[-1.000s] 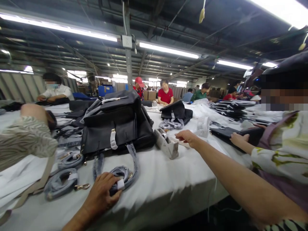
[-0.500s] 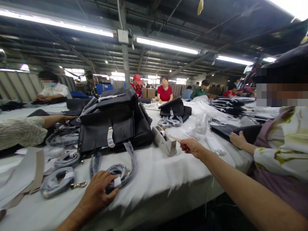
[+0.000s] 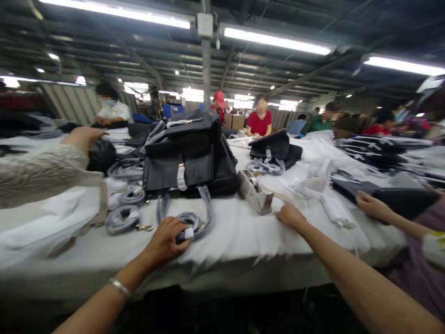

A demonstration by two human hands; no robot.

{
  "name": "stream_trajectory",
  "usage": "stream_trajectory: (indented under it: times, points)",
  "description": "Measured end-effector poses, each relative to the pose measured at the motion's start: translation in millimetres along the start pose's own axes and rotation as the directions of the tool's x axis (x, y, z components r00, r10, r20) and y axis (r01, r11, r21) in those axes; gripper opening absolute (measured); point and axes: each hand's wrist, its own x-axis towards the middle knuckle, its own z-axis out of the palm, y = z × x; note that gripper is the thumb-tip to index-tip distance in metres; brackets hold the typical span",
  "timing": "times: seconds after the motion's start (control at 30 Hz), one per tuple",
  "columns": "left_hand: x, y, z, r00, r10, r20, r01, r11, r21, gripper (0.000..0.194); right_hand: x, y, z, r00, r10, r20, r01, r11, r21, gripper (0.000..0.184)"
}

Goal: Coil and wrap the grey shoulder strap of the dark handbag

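Note:
A black handbag (image 3: 189, 155) stands on the white-covered table (image 3: 225, 236), its handles wrapped in grey protective foam. My left hand (image 3: 166, 241) is closed around the coiled wrapped strap (image 3: 193, 222) lying in front of the bag. My right hand (image 3: 291, 216) is stretched out beside the grey tape dispenser (image 3: 255, 191), fingers pinched on a strip of brown tape (image 3: 274, 195) that runs from it.
More wrapped strap coils (image 3: 122, 218) lie at the left. A co-worker's sleeve and hand (image 3: 45, 164) reach in from the left; another person's hand (image 3: 371, 206) rests on a dark flat bag (image 3: 392, 199) at right. A second black bag (image 3: 274, 148) sits behind. Other people sit at far tables.
The view has swung right and down. My right hand has drawn back from the dispenser toward the table with the tape. The co-worker's arm at left has lifted onto a dark item.

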Motion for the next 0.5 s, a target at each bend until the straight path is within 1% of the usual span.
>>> stream_trajectory:
  times: [0.07,0.1,0.13,0.17,0.2,0.23,0.27,0.3,0.33,0.4,0.43,0.5]
  points:
    - [1,5,-2.3,0.999,-0.036,0.016,0.036,0.999,-0.01,0.024,-15,-4,2,0.999,-0.03,-0.021,0.028,0.995,-0.091,0.03]
    - [2,6,-3.1,0.998,-0.051,0.025,0.051,0.999,-0.017,0.024,-26,-10,7,0.997,-0.069,-0.035,0.065,0.993,-0.102,0.029]
    - [3,6,-3.5,0.997,-0.063,0.034,0.063,0.998,-0.023,0.025,-39,-20,14,0.99,-0.139,-0.035,0.136,0.988,-0.069,0.028]
    - [3,6,-3.6,0.996,-0.07,0.046,0.071,0.997,-0.025,0.026,-55,-33,25,0.971,-0.238,-0.024,0.239,0.971,0.029,0.028]
    - [4,5,-3.3,0.996,-0.078,0.051,0.079,0.997,-0.023,0.027,-73,-48,38,0.938,-0.347,0.021,0.337,0.922,0.19,0.028]
    - [3,5,-2.9,0.995,-0.08,0.053,0.081,0.996,-0.021,0.028,-93,-65,53,0.897,-0.433,0.093,0.368,0.845,0.388,0.03]
    - [3,5,-2.4,0.996,-0.08,0.051,0.081,0.997,-0.018,0.029,-111,-81,70,0.865,-0.475,0.162,0.316,0.766,0.56,0.032]
    - [2,5,-2.0,0.996,-0.078,0.045,0.079,0.997,-0.017,0.029,-128,-97,88,0.848,-0.48,0.224,0.218,0.703,0.677,0.034]
    - [2,6,-1.7,0.996,-0.076,0.037,0.076,0.997,-0.017,0.028,-141,-112,105,0.844,-0.454,0.285,0.101,0.657,0.747,0.036]
    - [1,7,-1.2,0.997,-0.072,0.027,0.073,0.997,-0.022,0.026,-155,-131,135,0.841,-0.373,0.393,-0.093,0.615,0.783,0.039]
    - [0,7,-1.1,0.997,-0.073,0.024,0.073,0.997,-0.025,0.025,-157,-136,146,0.838,-0.334,0.432,-0.155,0.613,0.775,0.039]
    - [0,7,-0.9,0.997,-0.075,0.019,0.075,0.997,-0.035,0.025,-154,-139,158,0.821,-0.291,0.491,-0.216,0.638,0.739,0.038]
